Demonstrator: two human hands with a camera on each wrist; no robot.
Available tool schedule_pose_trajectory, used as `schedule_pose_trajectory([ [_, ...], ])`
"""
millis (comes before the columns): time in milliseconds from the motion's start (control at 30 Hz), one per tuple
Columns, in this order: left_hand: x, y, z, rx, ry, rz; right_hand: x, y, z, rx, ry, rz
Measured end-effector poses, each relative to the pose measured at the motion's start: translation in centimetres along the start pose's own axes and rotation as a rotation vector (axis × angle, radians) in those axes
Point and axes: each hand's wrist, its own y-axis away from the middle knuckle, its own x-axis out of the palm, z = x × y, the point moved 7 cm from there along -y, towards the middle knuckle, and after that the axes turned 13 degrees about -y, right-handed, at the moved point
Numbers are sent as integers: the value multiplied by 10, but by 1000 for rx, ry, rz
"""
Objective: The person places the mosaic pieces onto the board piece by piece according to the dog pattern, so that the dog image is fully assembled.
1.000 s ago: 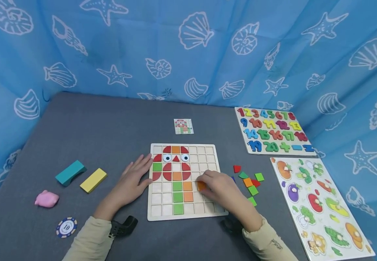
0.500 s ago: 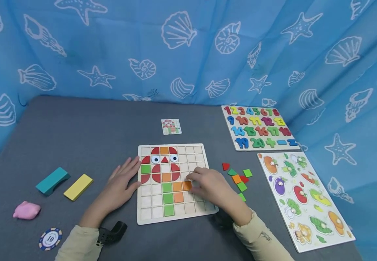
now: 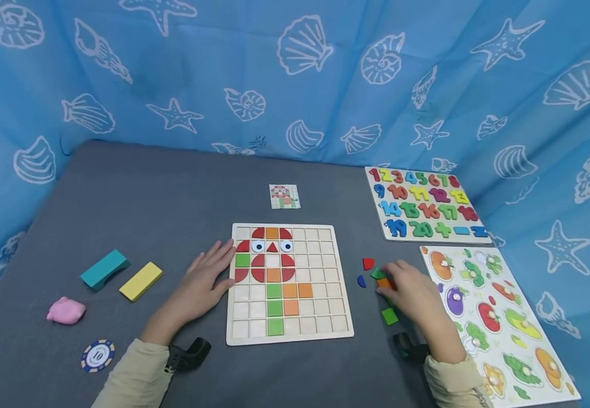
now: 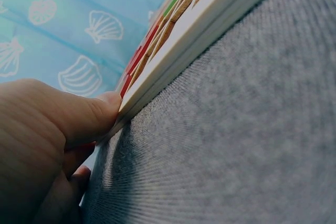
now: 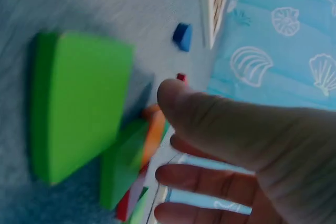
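Observation:
A wooden grid board (image 3: pixel 291 337) bears red, green and orange pieces and two round eye pieces. At its left edge rests my left hand (image 3: pixel 200 289), fingers stretched along the side and thumb touching the rim, as the left wrist view also shows. My right hand (image 3: pixel 417 294) is over the loose pieces right of the board, its fingertips at an orange square tile (image 3: pixel 383 283). In the right wrist view, thumb and fingers stand apart beside that tile. A green square tile (image 3: pixel 389 316) lies nearer to me, with a green curved piece (image 3: pixel 377 273) just behind the orange one.
A red piece (image 3: pixel 368 263) and a blue half-round piece (image 3: pixel 361 281) lie beside the board. Behind it is a small picture card (image 3: pixel 284 196). A number board (image 3: pixel 429 204) and vegetable puzzle (image 3: pixel 485 340) stand right; teal block (image 3: pixel 104 269), yellow block (image 3: pixel 141 281), pink pig (image 3: pixel 66 310) and chip (image 3: pixel 98 356) left.
My right hand has left an orange square tile on the board, beside another orange one, and moved right to the loose pieces. The left hand stays at the board's edge.

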Motion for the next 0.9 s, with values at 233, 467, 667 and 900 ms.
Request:
schedule_pose_trajectory([
  [233, 1, -1, 0, 2, 6, 3, 4, 0, -13, 82, 5, 61],
  [467, 1, -1, 0, 2, 13, -4, 4, 2, 4, 23, 16, 74],
  [667, 1, -2, 1, -1, 4, -6, 3, 4, 50, -168, -19, 55],
  [900, 2, -1, 1, -4, -3, -11, 21, 9, 119, -459, -110, 146],
])
